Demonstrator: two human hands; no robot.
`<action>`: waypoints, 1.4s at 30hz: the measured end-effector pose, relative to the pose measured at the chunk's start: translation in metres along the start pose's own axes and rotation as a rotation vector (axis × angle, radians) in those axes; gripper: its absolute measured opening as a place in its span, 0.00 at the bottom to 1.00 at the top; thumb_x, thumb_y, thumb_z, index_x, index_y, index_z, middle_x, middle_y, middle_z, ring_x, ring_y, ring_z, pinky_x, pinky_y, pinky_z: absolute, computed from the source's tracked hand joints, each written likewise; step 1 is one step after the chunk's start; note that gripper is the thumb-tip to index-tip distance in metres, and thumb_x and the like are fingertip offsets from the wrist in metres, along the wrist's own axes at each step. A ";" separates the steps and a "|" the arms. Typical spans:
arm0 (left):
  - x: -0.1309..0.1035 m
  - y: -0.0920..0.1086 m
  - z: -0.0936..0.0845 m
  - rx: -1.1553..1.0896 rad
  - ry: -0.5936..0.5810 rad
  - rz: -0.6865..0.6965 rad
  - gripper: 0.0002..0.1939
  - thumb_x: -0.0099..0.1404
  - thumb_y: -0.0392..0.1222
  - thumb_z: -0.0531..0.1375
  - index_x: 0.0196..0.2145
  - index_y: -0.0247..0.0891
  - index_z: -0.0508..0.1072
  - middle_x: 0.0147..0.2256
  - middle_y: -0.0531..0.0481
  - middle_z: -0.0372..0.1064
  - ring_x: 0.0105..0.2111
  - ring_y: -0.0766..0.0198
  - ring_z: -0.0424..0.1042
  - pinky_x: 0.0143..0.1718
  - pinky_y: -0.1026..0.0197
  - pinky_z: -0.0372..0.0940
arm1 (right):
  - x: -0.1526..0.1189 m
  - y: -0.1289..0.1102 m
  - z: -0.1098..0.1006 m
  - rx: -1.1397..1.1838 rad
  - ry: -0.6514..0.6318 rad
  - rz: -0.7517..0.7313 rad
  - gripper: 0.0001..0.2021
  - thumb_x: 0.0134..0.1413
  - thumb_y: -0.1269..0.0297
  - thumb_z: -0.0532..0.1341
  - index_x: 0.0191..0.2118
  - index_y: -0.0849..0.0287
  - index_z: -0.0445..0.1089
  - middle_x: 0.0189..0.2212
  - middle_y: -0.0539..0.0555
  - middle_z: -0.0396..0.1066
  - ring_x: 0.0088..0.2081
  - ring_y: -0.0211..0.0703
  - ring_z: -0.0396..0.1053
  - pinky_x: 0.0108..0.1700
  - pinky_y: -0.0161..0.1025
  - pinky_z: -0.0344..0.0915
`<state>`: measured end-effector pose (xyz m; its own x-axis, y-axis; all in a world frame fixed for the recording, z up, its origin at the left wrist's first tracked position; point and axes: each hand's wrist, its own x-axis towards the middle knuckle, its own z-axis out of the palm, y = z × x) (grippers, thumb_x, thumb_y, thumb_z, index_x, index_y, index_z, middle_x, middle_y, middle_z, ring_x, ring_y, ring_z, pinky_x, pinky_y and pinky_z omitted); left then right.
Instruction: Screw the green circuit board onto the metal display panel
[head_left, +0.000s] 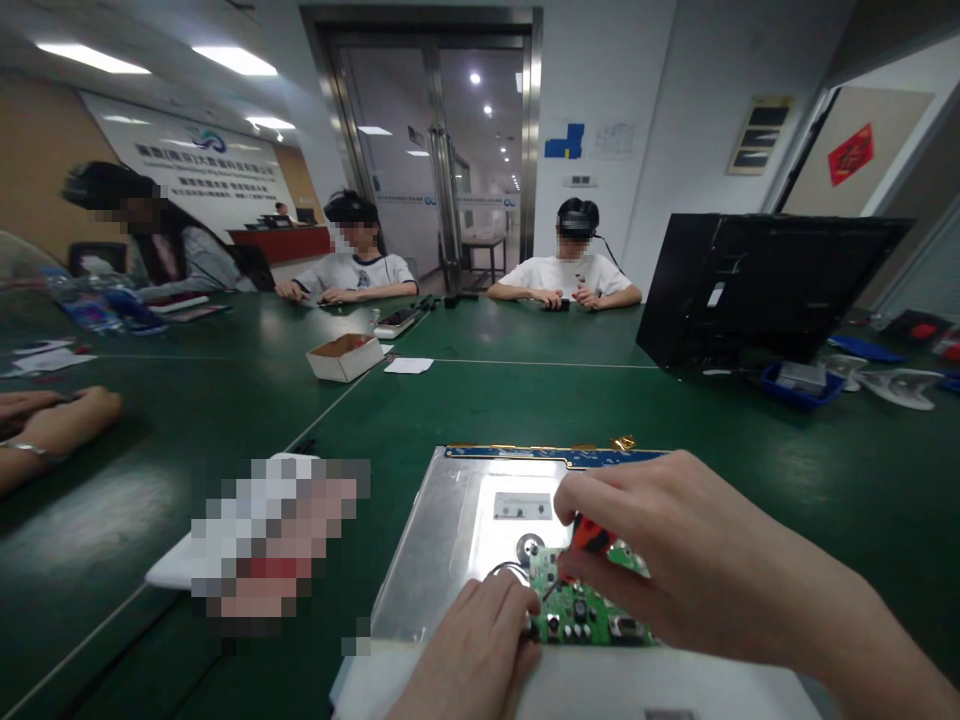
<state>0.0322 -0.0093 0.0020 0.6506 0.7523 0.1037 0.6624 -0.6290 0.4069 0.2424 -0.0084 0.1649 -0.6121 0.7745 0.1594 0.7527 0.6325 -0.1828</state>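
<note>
My right hand (pixel 637 530) grips the red and black handle of a screwdriver (pixel 591 535). Its thin dark shaft slants down left onto a green circuit board (pixel 581 612). At that board's left edge my left hand (pixel 480 640) presses with its fingers together; the fingertips are partly hidden. Beneath the board lies a silver metal panel (pixel 427 545), with a dark round part (pixel 529 547) and a loop of wire near my left fingers. Along the panel's far edge runs a narrow blue circuit strip (pixel 510 456), partly covered by my right hand.
Left of the panel lies a whitish, partly blurred-out item (pixel 172 570). Another person's hands (pixel 75 415) rest at the left edge. Beyond are a small open box (pixel 345 358), a white paper (pixel 409 366), a black monitor (pixel 772 290) and a blue tray (pixel 802 390). Several people sit across the green table (pixel 510 400).
</note>
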 end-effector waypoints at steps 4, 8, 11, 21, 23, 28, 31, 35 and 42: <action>-0.005 -0.002 -0.003 -0.072 0.050 0.005 0.21 0.57 0.29 0.59 0.47 0.40 0.65 0.46 0.44 0.67 0.43 0.54 0.68 0.44 0.55 0.66 | -0.007 0.012 -0.006 0.081 0.100 0.056 0.02 0.61 0.63 0.61 0.38 0.53 0.67 0.32 0.46 0.74 0.30 0.38 0.69 0.31 0.35 0.56; -0.010 -0.005 -0.009 -0.090 0.117 -0.048 0.30 0.54 0.34 0.64 0.55 0.41 0.63 0.54 0.40 0.63 0.51 0.49 0.65 0.51 0.50 0.65 | -0.020 0.027 0.000 0.162 0.251 0.272 0.09 0.52 0.66 0.67 0.35 0.55 0.66 0.29 0.47 0.75 0.29 0.40 0.71 0.31 0.35 0.61; -0.014 -0.010 -0.015 -0.077 0.048 -0.149 0.37 0.53 0.41 0.67 0.59 0.42 0.62 0.60 0.38 0.57 0.58 0.42 0.59 0.56 0.43 0.61 | -0.035 0.037 0.021 0.198 0.252 0.373 0.07 0.52 0.70 0.63 0.32 0.55 0.63 0.29 0.49 0.75 0.29 0.41 0.72 0.30 0.35 0.63; -0.025 -0.037 -0.023 -0.013 -0.198 -0.297 0.54 0.51 0.53 0.67 0.70 0.42 0.47 0.70 0.46 0.36 0.67 0.39 0.40 0.66 0.42 0.43 | -0.108 0.078 0.127 0.426 0.339 0.588 0.20 0.65 0.50 0.50 0.51 0.54 0.71 0.39 0.57 0.77 0.38 0.51 0.76 0.37 0.41 0.71; -0.026 -0.037 -0.026 -0.013 -0.213 -0.322 0.55 0.51 0.53 0.67 0.70 0.40 0.45 0.69 0.45 0.35 0.67 0.39 0.39 0.65 0.42 0.44 | -0.120 0.081 0.140 0.457 0.386 0.666 0.21 0.65 0.48 0.49 0.51 0.53 0.70 0.33 0.55 0.77 0.34 0.50 0.75 0.32 0.39 0.69; -0.023 -0.020 -0.041 0.005 -0.321 -0.433 0.56 0.52 0.54 0.66 0.70 0.33 0.42 0.69 0.43 0.31 0.68 0.40 0.36 0.66 0.41 0.43 | -0.130 0.085 0.157 0.566 0.336 0.737 0.25 0.64 0.43 0.48 0.53 0.55 0.67 0.21 0.50 0.68 0.24 0.46 0.69 0.26 0.38 0.66; -0.023 -0.013 -0.046 0.023 -0.287 -0.452 0.56 0.53 0.52 0.66 0.70 0.34 0.41 0.69 0.45 0.31 0.68 0.42 0.35 0.66 0.43 0.41 | -0.125 0.085 0.157 0.644 0.329 0.758 0.26 0.63 0.41 0.48 0.54 0.54 0.66 0.22 0.50 0.69 0.25 0.47 0.69 0.27 0.39 0.66; -0.025 -0.014 -0.046 0.016 -0.307 -0.456 0.56 0.53 0.54 0.66 0.70 0.35 0.41 0.69 0.46 0.30 0.68 0.41 0.36 0.66 0.42 0.42 | -0.120 0.085 0.156 0.700 0.321 0.754 0.25 0.63 0.41 0.48 0.54 0.52 0.66 0.24 0.51 0.70 0.24 0.46 0.68 0.26 0.39 0.66; -0.032 -0.028 -0.045 0.072 -0.221 -0.386 0.54 0.55 0.54 0.66 0.70 0.35 0.44 0.69 0.44 0.34 0.67 0.40 0.39 0.65 0.41 0.44 | -0.110 0.084 0.163 0.601 0.340 0.723 0.24 0.63 0.43 0.49 0.53 0.49 0.69 0.24 0.50 0.71 0.24 0.46 0.68 0.27 0.39 0.66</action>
<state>-0.0240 -0.0063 0.0282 0.4089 0.8797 -0.2428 0.8913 -0.3279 0.3131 0.3337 -0.0385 -0.0260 0.1169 0.9908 0.0679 0.6117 -0.0180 -0.7909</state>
